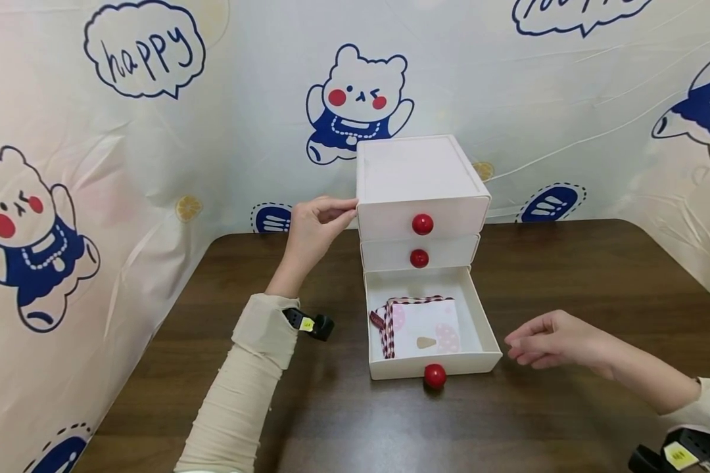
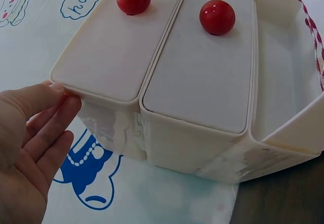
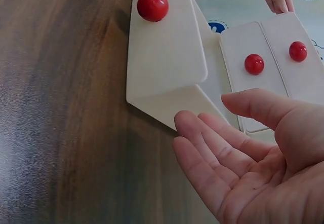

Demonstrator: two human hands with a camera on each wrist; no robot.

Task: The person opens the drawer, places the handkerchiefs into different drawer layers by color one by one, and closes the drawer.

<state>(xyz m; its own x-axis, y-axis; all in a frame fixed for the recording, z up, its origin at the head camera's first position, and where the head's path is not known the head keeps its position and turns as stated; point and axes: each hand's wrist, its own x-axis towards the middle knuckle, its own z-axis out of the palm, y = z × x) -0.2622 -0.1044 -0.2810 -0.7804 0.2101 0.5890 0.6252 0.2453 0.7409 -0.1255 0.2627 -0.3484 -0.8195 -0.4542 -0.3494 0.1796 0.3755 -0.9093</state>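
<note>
A white three-drawer storage box (image 1: 423, 167) with round red knobs stands on the table. Its bottom drawer (image 1: 479, 318) is pulled out, while the two above look closed. Inside the drawer lies a folded white cloth (image 1: 428, 328) with pink spots and a dark red checked edge. With thumb and fingertips, my left hand (image 1: 316, 230) pinches the upper left front corner of the box; the left wrist view shows this grip close up. Held just off the drawer's right front corner, my right hand (image 1: 559, 341) is empty, its fingers loosely bent in the right wrist view.
The brown wooden table (image 1: 591, 276) extends to both sides of the box. Behind it hangs a pale sheet (image 1: 260, 131) printed with bears and words. A red knob (image 1: 434, 376) juts from the front of the pulled-out drawer.
</note>
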